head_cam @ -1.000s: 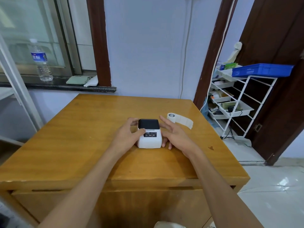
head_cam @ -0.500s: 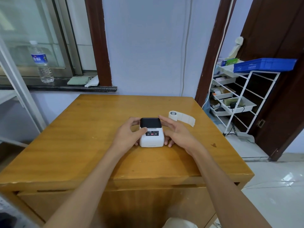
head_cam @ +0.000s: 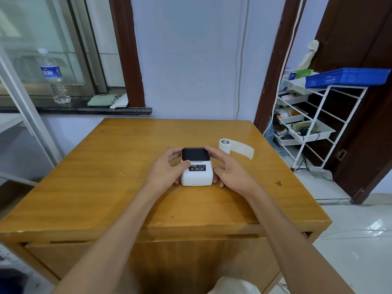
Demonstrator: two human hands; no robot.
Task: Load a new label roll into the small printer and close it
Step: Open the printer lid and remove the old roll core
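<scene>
Since lid (head_cam: 195,154) sits closed, printer (head_cam: 197,170) mid-tabletop (head_cam: 106,177) likely light, rigid, smooth: hold side walls. Left grip (head_cam: 167,168) clamped on left wall, thumb on front. Right grip (head_cam: 229,168) near-straight against right wall. Label roll (head_cam: 225,145) just beyond: light, crushable, tail loose.

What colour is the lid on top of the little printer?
Black; the printer lid sits above a white body, seen in the head view.

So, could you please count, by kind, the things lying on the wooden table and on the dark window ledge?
Small white printer with black lid: 1
White label roll, partly unrolled: 1
Clear plastic water bottle: 1
Folded pale green cloth: 1
Crumpled white item: 1
Total: 5
</scene>
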